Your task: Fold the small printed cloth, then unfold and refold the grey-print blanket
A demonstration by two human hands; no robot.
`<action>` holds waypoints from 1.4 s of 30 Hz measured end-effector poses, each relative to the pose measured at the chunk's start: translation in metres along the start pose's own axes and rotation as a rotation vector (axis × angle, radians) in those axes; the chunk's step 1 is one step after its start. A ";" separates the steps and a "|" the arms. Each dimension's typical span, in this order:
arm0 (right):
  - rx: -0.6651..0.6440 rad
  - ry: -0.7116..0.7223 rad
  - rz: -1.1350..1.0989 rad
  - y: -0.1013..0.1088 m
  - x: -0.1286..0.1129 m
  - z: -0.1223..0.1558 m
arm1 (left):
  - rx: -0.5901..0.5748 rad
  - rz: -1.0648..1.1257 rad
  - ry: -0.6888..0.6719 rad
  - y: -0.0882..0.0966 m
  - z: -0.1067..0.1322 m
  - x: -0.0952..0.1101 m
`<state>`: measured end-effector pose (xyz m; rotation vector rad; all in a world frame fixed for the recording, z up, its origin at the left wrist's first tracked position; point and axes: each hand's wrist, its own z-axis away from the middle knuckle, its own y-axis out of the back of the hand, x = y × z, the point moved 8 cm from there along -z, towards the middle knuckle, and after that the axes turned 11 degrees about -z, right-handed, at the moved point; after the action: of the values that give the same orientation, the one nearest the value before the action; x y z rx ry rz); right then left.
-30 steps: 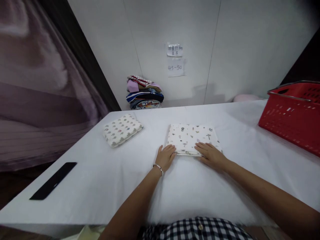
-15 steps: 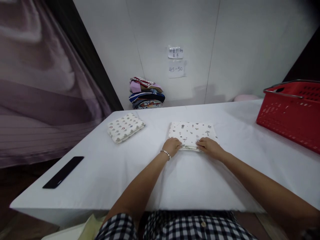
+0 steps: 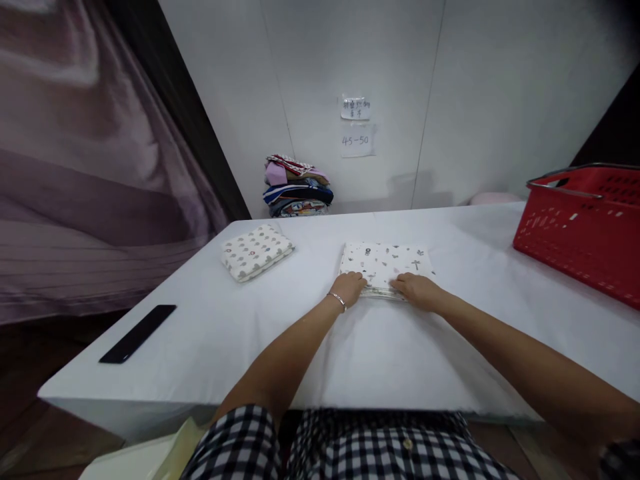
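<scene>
A folded white cloth [image 3: 385, 261] with small printed plants and figures lies flat on the white-covered table [image 3: 280, 333] in front of me. At its near left corner, my left hand [image 3: 349, 288], with a silver bracelet on the wrist, grips the folded edge. My right hand [image 3: 416, 289] pinches the same near edge further right. Thumbs are mostly hidden under or behind the fingers. Between the two hands the stacked fold layers show. Further left rests another folded cloth [image 3: 257, 252], white with grey tree-like prints, touched by neither hand.
A red plastic basket [image 3: 575, 233] with a metal handle stands at the right. On the left lies a flat black object [image 3: 138, 333]. A pile of folded fabrics [image 3: 299, 187] sits behind the table's far edge, by the wall with paper signs [image 3: 358, 140].
The view has shifted slightly. Both hands stay on the near edge of the folded cloth, with fingers closed a little more over it; the cloth lies in the same place.
</scene>
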<state>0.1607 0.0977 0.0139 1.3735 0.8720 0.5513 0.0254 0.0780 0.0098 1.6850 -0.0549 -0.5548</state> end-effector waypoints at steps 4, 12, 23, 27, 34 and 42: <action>-0.011 0.015 0.116 0.002 -0.005 -0.001 | 0.008 0.076 0.139 0.008 0.003 -0.009; 0.161 0.015 0.004 0.006 -0.011 0.022 | 0.067 0.132 0.100 0.006 0.017 -0.005; 0.299 0.049 -0.101 0.004 -0.011 0.026 | 0.195 0.265 0.006 0.000 0.022 -0.007; 0.328 0.070 -0.088 0.003 -0.012 0.034 | 0.189 0.251 0.021 -0.006 0.021 -0.009; 0.430 0.077 -0.086 -0.003 0.013 0.066 | 0.302 0.302 0.007 -0.005 0.029 -0.008; 0.474 0.011 -0.083 -0.001 0.040 0.087 | 0.278 0.288 0.019 -0.010 0.025 -0.008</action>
<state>0.2529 0.0761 0.0022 1.7511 1.1097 0.2953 0.0060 0.0596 0.0013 1.9094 -0.3695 -0.3241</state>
